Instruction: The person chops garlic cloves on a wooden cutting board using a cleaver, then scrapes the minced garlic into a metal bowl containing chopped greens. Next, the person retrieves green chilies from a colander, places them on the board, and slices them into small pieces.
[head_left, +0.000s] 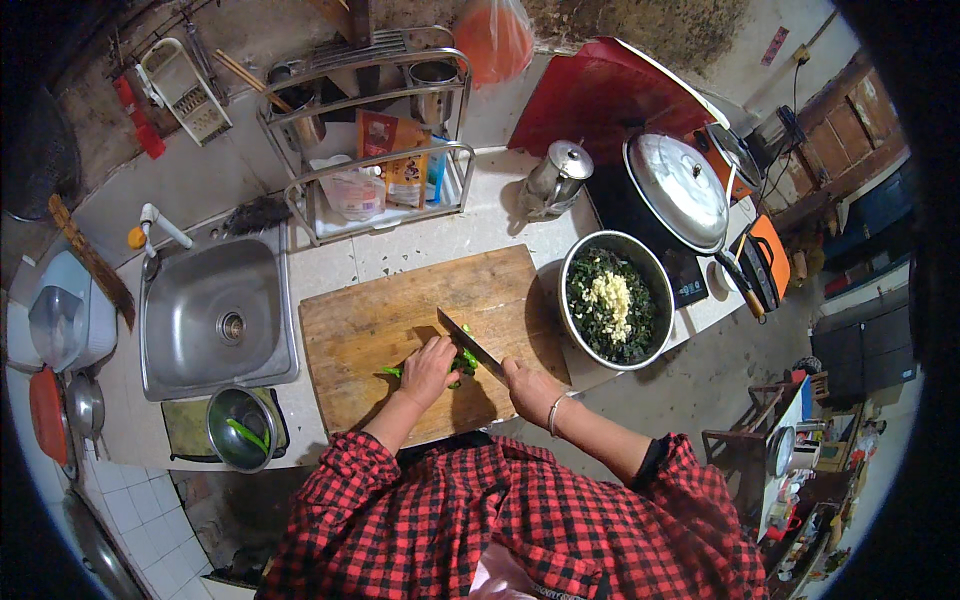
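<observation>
On a wooden cutting board (352, 315), my left hand (429, 371) presses down on green peppers (469, 360), its fingers curled beside the blade. My right hand (531, 390) is closed around the handle of a kitchen knife (471, 341), whose blade slants up and left over the board. Cut green pieces lie near the blade, and a green tip (391, 371) sticks out left of my left hand. Right of the board stands a metal bowl (564, 300) of chopped dark greens with minced pale garlic (609, 304) heaped on top.
A steel sink (217, 300) is at the left, with a bowl (241, 429) holding green peppers below it. Behind the board stand a metal rack (379, 157) with packages and a metal pitcher (559, 180). A lidded wok (679, 191) sits on a dark cooktop (686, 277) at the right.
</observation>
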